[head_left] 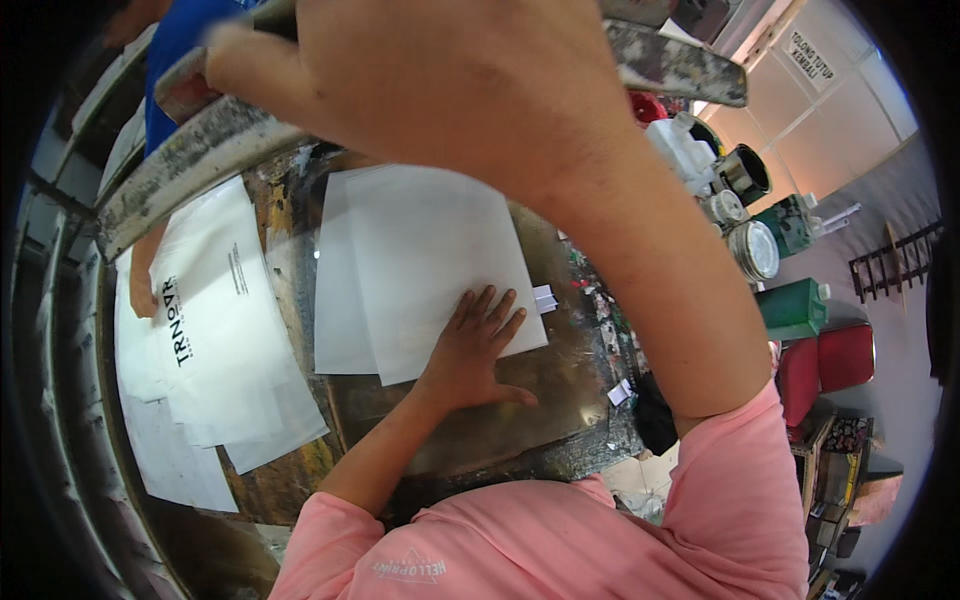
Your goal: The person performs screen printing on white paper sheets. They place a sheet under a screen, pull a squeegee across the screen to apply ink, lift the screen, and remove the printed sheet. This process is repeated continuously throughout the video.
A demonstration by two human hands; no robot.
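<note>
the overlapping, flat white translucent sheets (430, 230) lie on the brown, paint-stained tabletop (470, 440), one jutting out to the left. the bare left hand (465, 355) spreads its fingers over their lower right part, thumb past the near edge, grip wide and pinching nothing. the bare right hand (430, 80) is up by a grey, paint-crusted frame bar (215, 160); its fingertips are hidden, so i cannot tell how its grip stands. the step looks like squaring the top sheet; light, flat pressure should avoid creases. open room shows nearer the body; printed white sheets (220, 340) and a co-worker's hand (143, 290) crowd the left.
</note>
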